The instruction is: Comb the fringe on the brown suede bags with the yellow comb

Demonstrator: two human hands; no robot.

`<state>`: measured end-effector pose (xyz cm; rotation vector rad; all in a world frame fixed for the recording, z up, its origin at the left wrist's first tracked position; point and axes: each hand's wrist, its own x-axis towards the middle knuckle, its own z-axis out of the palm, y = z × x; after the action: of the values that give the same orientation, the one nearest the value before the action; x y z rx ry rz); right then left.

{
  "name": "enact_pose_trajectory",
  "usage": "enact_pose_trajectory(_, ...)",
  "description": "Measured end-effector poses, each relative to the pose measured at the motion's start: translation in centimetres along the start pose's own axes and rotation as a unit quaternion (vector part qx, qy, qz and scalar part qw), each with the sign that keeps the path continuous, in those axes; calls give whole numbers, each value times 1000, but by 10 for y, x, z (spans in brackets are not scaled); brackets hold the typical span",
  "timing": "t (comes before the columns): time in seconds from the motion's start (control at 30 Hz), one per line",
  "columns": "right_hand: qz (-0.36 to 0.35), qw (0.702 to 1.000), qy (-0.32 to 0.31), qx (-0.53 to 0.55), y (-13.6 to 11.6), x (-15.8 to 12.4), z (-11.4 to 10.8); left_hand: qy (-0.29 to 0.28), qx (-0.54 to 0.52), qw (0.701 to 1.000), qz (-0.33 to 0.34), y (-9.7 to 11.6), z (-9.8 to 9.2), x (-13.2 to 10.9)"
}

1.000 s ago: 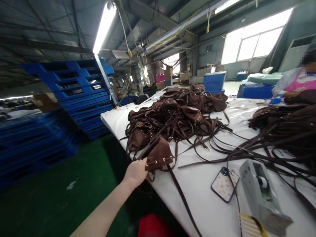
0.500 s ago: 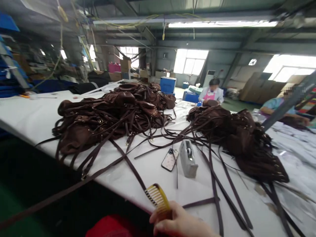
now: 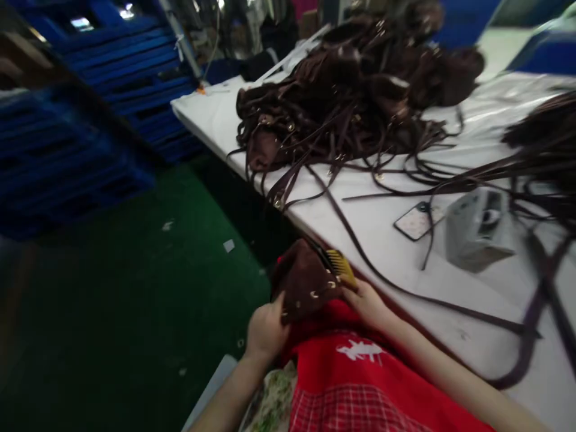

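Note:
A dark brown bag piece (image 3: 303,282) with metal eyelets lies over my lap, above a red apron (image 3: 351,360). My left hand (image 3: 269,327) is closed on its left edge. At the right edge, my right hand (image 3: 362,300) holds a yellow comb (image 3: 341,267), with its fingers against the eyelet rim of the bag piece. The comb's teeth point up and left. Motion softens the fingers' outlines.
On the white table (image 3: 396,258) are a heap of brown bags (image 3: 333,102) with trailing straps, a phone (image 3: 416,221) and a grey tape dispenser (image 3: 477,228). Blue pallets (image 3: 130,78) stand at the left beyond the green floor (image 3: 180,288).
The view has swung left and down. My left hand has come into view gripping a bag piece, and my right hand with the comb has come to the bag piece's edge.

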<state>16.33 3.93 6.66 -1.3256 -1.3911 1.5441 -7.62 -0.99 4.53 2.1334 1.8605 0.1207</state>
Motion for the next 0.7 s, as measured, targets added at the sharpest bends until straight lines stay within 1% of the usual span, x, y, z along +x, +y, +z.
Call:
enact_pose_trajectory(0.07,57,998,27,-15,32,3,-1,-92,6,996,-6,-4,23,-20)
enact_pose_trajectory(0.1,72,996,31,-33,45,2,-4,-123,0,992,-6,-4,35,-25)
enact_pose_trajectory(0.13,79,995,35,-50,56,-2,-8,-138,-7,990,-8,-3,46,-27)
enact_pose_trajectory(0.17,84,994,32,-58,64,-7,-13,-138,-18,990,-11,-3,56,-29)
enact_pose_trajectory(0.23,98,994,14,-41,71,-16,-22,-133,-45,990,-14,-5,66,-32)
enact_pose_trajectory(0.27,103,994,1,-23,71,-19,-25,-133,-60,989,-14,-7,67,-33)
enact_pose_trajectory(0.33,99,995,-23,-18,64,-21,-26,-144,-98,985,-10,-12,58,-33)
enact_pose_trajectory(0.4,74,994,-28,-70,50,-15,-20,-170,-165,971,10,-18,40,-30)
enact_pose_trajectory(0.43,56,992,-31,-107,40,-11,-13,-183,-217,959,14,-20,28,-26)
enact_pose_trajectory(0.47,33,988,-39,-146,28,-6,-4,-193,-286,938,6,-22,16,-22)
enact_pose_trajectory(0.5,1,981,-54,-184,14,-1,8,-196,-371,908,-16,-24,4,-18)
enact_pose_trajectory(0.53,-42,970,-88,-223,-2,4,22,-192,-465,863,-49,-24,-8,-13)
enact_pose_trajectory(0.57,-93,949,-135,-269,-18,7,37,-185,-555,806,-88,-24,-19,-8)
enact_pose_trajectory(0.6,-147,916,-194,-319,-34,8,53,-175,-630,746,-129,-22,-28,-4)
enact_pose_trajectory(0.63,-187,878,-249,-364,-48,8,69,-164,-680,695,-167,-19,-36,0)
enact_pose_trajectory(0.67,-205,850,-270,-403,-61,5,83,-142,-705,665,-203,-16,-42,4)
enact_pose_trajectory(0.7,-210,833,-282,-426,-70,2,93,-110,-710,652,-241,-13,-47,6)
